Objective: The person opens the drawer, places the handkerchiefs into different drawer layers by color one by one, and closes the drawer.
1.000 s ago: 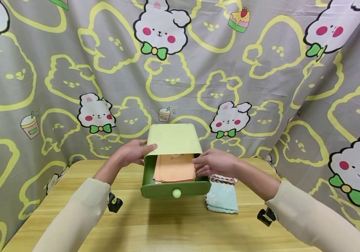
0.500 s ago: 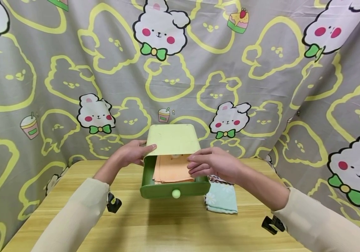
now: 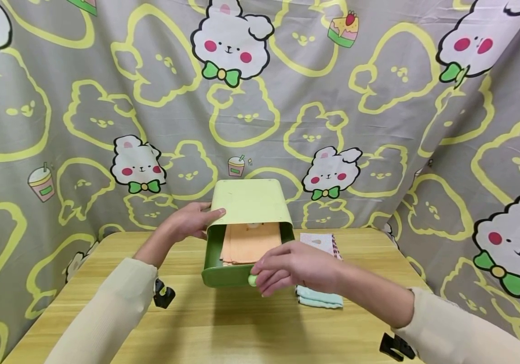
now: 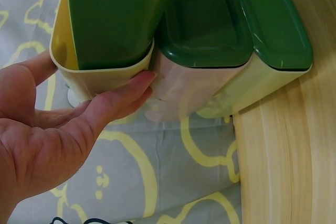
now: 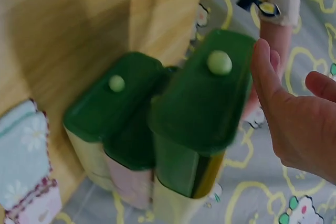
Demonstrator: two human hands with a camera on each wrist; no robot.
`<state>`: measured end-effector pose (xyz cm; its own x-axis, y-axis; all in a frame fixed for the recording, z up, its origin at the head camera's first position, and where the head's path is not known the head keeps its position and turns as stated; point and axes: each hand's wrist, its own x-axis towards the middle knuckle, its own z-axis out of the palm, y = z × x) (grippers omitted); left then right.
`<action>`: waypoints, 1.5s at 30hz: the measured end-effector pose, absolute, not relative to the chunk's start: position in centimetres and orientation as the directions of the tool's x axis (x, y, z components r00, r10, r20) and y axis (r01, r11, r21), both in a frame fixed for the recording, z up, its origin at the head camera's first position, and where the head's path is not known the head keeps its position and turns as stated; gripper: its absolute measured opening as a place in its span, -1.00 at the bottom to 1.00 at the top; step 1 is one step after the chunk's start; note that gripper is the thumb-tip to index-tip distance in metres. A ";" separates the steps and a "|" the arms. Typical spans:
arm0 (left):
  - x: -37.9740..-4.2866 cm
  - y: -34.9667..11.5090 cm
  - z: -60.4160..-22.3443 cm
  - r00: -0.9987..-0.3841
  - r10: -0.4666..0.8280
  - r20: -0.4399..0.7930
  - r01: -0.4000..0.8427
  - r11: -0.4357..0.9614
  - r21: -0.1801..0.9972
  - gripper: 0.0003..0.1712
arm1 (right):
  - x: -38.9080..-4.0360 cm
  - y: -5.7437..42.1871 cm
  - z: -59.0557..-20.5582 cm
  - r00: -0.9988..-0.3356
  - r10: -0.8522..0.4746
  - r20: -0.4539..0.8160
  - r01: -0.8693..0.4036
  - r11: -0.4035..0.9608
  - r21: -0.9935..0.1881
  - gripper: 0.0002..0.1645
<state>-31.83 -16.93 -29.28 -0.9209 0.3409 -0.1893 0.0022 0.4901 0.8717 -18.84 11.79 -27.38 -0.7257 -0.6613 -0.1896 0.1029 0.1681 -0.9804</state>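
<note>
A small drawer cabinet (image 3: 251, 199) with a pale yellow top stands on the table, its green top drawer (image 3: 228, 276) pulled out. Inside that drawer lies a folded orange cloth (image 3: 251, 243). My left hand (image 3: 190, 221) holds the cabinet's upper left corner, thumb on top and fingers along the side wall, as the left wrist view shows. At the drawer front, my right hand (image 3: 298, 266) is beside the round light green knob (image 3: 253, 280), partly covering it in the head view. Its fingers look extended near the drawer's edge in the right wrist view.
Two lower green drawers (image 4: 205, 30) sit pushed in. To the cabinet's right on the wooden table (image 3: 182, 323) lie a folded light blue cloth (image 3: 319, 297) and a white patterned cloth (image 3: 316, 241). A printed curtain (image 3: 251, 141) hangs close behind.
My right hand has left the orange cloth and come down toward me to the drawer's knob. The left hand, cabinet and cloths look unmoved.
</note>
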 end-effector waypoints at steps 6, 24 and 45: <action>-31.8 -16.9 -29.2 -0.919 0.344 -0.193 -0.003 0.484 0.875 -0.08 | -18.1 11.6 -29.5 -0.720 -0.647 -0.253 0.171 0.188 -0.967 -0.59; -31.8 -17.1 -29.4 -0.918 0.353 -0.180 0.013 0.481 0.877 -0.09 | -18.6 10.5 -32.5 -0.733 -0.584 -0.348 0.319 0.157 -0.935 -0.31; -31.8 -16.9 -29.4 -0.918 0.351 -0.186 0.010 0.487 0.873 -0.10 | -18.9 9.3 -32.0 -0.822 -0.468 -0.324 0.348 0.039 -0.937 -0.53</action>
<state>-31.79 -16.89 -29.36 -0.9176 0.3515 -0.1858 0.0099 0.4875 0.8731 -18.86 9.32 -32.04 -0.8220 -0.4682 -0.3243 0.3477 0.0385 -0.9368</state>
